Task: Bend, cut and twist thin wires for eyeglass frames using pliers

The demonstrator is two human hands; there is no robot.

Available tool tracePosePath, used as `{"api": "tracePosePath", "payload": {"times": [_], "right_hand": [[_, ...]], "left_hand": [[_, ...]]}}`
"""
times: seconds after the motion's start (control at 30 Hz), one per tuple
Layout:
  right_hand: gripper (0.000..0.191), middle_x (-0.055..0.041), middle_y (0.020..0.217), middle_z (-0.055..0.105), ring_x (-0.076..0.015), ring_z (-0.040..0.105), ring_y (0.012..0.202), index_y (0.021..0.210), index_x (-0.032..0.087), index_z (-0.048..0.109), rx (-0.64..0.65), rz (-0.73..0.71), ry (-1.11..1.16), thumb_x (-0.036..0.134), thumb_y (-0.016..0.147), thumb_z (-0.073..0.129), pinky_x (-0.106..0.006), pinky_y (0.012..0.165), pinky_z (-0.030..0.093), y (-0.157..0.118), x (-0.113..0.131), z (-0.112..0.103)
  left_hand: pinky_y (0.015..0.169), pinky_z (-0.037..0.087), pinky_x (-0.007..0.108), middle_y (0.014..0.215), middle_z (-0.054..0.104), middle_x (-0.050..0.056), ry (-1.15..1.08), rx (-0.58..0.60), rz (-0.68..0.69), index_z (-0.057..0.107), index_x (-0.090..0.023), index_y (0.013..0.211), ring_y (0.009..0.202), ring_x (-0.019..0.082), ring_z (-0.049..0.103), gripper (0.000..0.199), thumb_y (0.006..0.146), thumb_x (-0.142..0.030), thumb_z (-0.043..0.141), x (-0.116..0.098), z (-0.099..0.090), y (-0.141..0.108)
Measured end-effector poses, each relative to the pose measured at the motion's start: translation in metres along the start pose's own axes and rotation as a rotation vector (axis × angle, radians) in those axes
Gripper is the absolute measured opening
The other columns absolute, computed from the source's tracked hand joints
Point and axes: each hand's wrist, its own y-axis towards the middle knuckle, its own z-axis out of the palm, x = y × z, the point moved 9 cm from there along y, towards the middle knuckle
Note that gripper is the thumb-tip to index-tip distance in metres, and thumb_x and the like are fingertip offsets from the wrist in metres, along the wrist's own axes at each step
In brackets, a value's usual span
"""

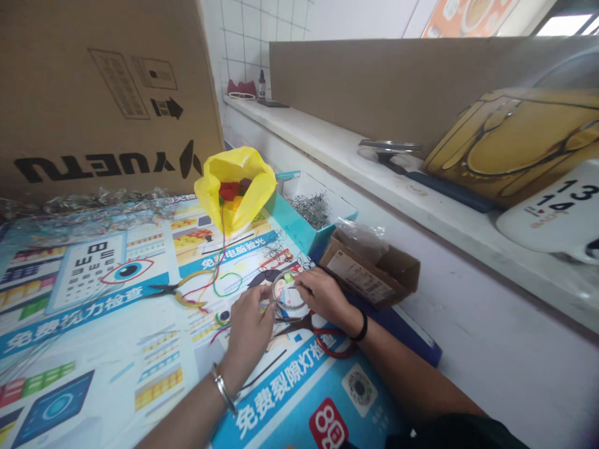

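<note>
Hoop, round, one: I log it [291, 308] between both hands, over the printed sheet [159, 340]. Left hand [250, 321]: fingers gripping its left rim. Right hand [325, 296]: fingertips pinching its right side. Scissors [306, 323], red-handled: just below the hoop. Pliers [175, 290], yellow-handled: left of the left hand. Bag [210, 187], yellow: standing open, beyond the hands.

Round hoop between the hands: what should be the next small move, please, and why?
Probably hold the round hoop steady with the left hand and shift the right hand slightly along its rim. Both hands grip it, on opposite sides, while the red-handled scissors lie unheld nearby, so adjusting seems fitting.
</note>
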Motion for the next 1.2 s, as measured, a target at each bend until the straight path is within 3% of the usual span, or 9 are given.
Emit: {"api": "tracePosePath", "payload": {"times": [0.43, 1.2], "right_hand": [[0.011, -0.002, 0.075, 0.063, -0.0149, 0.055, 0.076, 0.075, 0.018, 0.058, -0.006, 0.02, 0.129, 0.013, 0.084, 0.053, -0.026, 0.074, 0.041, 0.0005, -0.0055, 0.0004], [0.016, -0.0026, 0.072, 0.061, -0.0153, 0.054, 0.075, 0.07, 0.018, 0.056, 0.005, 0.007, 0.056, 0.012, 0.085, 0.051, -0.027, 0.074, 0.04, 0.0006, -0.0021, -0.0006]], "left_hand": [[0.087, 0.044, 0.042, 0.098, 0.064, 0.007, -0.003, 0.005, 0.001, 0.058, -0.017, 0.097, 0.096, 0.024, 0.057, 0.023, 0.075, -0.019, 0.051, 0.0008, 0.0016, 0.0001], [0.086, 0.044, 0.041, 0.096, 0.064, 0.007, -0.008, -0.006, 0.003, 0.059, -0.017, 0.095, 0.094, 0.024, 0.058, 0.022, 0.074, -0.019, 0.052, 0.0001, 0.0, 0.0005]]}}
